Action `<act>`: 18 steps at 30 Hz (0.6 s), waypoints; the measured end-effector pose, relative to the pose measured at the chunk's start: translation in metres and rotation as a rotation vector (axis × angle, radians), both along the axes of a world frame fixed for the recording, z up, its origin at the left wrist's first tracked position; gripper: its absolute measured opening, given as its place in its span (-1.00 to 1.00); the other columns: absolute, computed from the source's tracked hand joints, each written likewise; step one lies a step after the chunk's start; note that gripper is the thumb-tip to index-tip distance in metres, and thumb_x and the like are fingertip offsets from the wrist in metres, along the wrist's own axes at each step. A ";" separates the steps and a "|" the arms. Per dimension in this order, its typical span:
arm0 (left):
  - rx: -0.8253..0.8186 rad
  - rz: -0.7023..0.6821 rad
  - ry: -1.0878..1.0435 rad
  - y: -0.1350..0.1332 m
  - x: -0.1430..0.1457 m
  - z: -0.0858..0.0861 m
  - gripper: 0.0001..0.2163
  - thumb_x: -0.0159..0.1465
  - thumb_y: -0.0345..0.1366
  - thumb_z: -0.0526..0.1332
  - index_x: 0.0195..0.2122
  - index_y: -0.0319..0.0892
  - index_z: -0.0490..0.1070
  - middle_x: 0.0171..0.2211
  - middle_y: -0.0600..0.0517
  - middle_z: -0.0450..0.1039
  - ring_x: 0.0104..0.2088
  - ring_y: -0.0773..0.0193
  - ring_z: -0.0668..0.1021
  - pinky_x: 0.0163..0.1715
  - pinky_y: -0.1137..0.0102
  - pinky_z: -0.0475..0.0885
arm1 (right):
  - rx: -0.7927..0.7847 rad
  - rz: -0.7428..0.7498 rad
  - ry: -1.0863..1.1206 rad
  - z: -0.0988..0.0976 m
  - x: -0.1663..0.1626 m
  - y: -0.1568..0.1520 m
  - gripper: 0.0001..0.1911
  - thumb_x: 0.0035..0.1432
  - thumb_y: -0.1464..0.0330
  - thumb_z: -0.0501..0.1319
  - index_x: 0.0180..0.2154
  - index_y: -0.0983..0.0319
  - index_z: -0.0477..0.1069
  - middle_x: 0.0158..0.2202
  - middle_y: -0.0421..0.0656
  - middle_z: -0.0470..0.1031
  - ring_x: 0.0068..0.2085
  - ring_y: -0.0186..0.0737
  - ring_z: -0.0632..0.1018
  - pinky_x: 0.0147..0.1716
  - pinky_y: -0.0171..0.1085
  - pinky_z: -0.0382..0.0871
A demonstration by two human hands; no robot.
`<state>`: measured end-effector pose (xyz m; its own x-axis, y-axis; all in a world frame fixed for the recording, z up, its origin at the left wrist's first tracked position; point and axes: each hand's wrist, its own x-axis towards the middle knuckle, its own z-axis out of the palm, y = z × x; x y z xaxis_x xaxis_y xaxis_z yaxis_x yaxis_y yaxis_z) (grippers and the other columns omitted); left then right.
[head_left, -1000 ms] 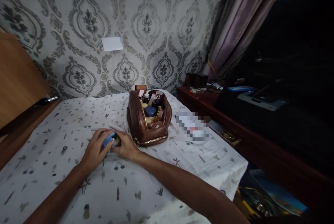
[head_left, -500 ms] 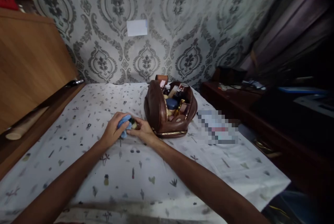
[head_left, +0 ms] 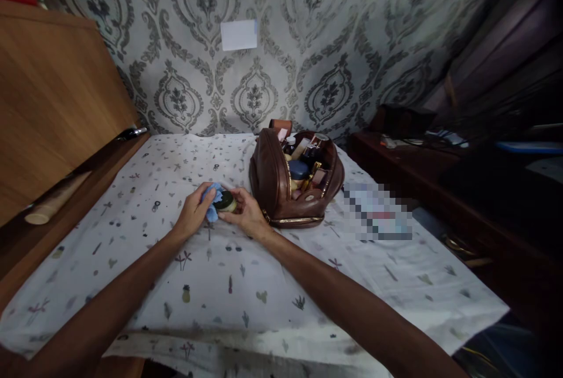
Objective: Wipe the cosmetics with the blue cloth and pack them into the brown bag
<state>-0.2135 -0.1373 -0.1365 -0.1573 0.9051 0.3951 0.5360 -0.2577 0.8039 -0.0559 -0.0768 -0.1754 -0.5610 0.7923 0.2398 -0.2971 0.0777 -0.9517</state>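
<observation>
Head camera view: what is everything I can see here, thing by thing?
Small jar: one, dark lid over a pale body, held between both hands above the sheet.
Cloth: one, blue, bunched against the jar in the left hand.
Toiletry bag: one, brown, open, full of small bottles and jars, just right of the hands.
Sheet: one, white with small prints, covering the surface.
Paper note: one, white, on the patterned wall.
Headboard: one, wooden, at left.
Side table: one, dark wood, cluttered, at right.
Left hand: one, gripping the cloth.
Right hand: one, holding the jar.
</observation>
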 end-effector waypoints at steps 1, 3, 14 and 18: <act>0.016 -0.006 0.009 0.000 -0.001 0.000 -0.62 0.40 0.01 0.04 -0.07 -0.18 0.45 -0.20 0.00 0.52 -0.16 0.19 0.53 -0.07 0.35 0.42 | 0.017 0.007 0.000 0.001 0.001 0.000 -0.36 -0.25 0.20 0.54 -0.12 0.16 0.34 -0.14 -0.19 0.51 -0.12 -0.20 0.55 -0.01 -0.16 0.43; 0.040 -0.040 0.046 0.000 -0.003 0.000 -0.61 0.40 -0.01 0.06 0.04 -0.16 0.42 -0.05 -0.05 0.52 -0.02 0.15 0.52 0.07 0.29 0.39 | 0.071 0.007 -0.023 0.004 0.002 0.000 -0.40 -0.19 0.21 0.51 -0.09 0.18 0.39 -0.15 -0.18 0.52 -0.11 -0.18 0.54 0.00 -0.15 0.41; -0.041 -0.248 0.145 -0.001 -0.008 0.004 -0.55 0.30 -0.08 0.24 0.15 -0.15 0.36 0.11 -0.11 0.44 0.11 0.07 0.48 0.15 0.23 0.34 | 0.278 -0.157 -0.178 0.000 0.004 -0.001 -0.39 -0.12 0.26 0.45 0.00 0.19 0.35 -0.24 -0.20 0.46 -0.27 -0.22 0.48 -0.22 -0.22 0.38; -0.067 -0.163 0.062 -0.001 -0.005 0.004 -0.65 0.28 -0.09 0.24 0.00 -0.17 0.43 -0.14 -0.01 0.51 -0.16 0.19 0.53 -0.10 0.35 0.43 | 0.231 -0.144 -0.155 -0.001 0.003 -0.002 -0.33 -0.11 0.23 0.45 0.02 0.18 0.24 -0.25 -0.23 0.42 -0.31 -0.27 0.46 -0.29 -0.26 0.36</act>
